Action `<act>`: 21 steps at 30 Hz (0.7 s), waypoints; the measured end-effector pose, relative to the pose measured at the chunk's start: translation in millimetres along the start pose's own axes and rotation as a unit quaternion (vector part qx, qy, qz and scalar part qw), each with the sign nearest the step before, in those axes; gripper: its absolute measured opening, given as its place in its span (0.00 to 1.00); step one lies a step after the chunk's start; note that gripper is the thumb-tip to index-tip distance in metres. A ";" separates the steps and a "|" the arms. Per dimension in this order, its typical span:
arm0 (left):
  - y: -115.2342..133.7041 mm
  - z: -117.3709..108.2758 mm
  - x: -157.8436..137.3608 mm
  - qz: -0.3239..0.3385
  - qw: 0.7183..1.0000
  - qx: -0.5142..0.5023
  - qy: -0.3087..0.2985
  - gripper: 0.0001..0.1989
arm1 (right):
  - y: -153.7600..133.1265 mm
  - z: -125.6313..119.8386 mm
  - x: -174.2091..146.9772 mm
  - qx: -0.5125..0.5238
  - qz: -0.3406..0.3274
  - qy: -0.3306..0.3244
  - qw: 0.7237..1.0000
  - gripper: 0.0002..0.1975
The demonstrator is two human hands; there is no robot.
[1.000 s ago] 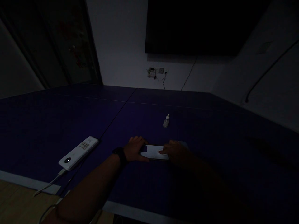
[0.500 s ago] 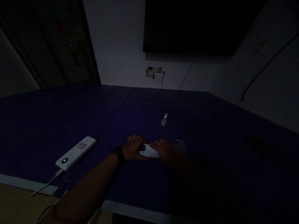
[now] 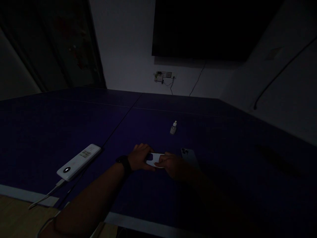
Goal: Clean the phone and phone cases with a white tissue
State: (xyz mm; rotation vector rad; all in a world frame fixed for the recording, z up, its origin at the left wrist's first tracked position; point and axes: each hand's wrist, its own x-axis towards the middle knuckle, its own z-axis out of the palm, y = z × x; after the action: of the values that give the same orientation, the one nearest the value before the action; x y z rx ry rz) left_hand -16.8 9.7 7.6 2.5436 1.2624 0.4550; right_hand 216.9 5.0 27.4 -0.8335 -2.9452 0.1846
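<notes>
Case (image 3: 153, 161) long axis left-right; left hand (image 3: 140, 159) grips its left end, right hand (image 3: 172, 164) curled over right half, grip unclear.

Worn on head; faces forward and down, near above table (image 3: 148, 191) at lower frame, reaching far wall (image 3: 123, 46) at upper centre.
</notes>
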 end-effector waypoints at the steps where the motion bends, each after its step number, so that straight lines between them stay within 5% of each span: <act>1: 0.1 0.1 -0.1 0.000 1.000 -0.001 0.001 0.37 | -0.5 -0.9 -0.6 -0.001 0.007 -0.001 1.000 0.20; 5: 0.9 0.2 -0.3 -0.004 1.000 -0.002 -0.001 0.36 | 1.3 -4.6 1.4 -0.032 0.060 0.006 0.998 0.21; 14: -1.0 0.7 0.1 0.001 1.000 -0.011 0.003 0.37 | 51.9 -7.7 -32.2 0.058 0.030 -0.008 0.998 0.17; 21: 0.3 -0.2 0.4 -0.002 1.000 -0.005 0.006 0.35 | 2.3 14.7 9.2 0.119 -0.016 0.038 0.992 0.21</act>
State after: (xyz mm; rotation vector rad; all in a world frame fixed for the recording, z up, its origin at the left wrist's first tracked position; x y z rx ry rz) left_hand -16.4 9.9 7.9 2.5343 1.2650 0.4741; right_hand 208.7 10.3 12.9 -0.7406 -2.7901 0.4810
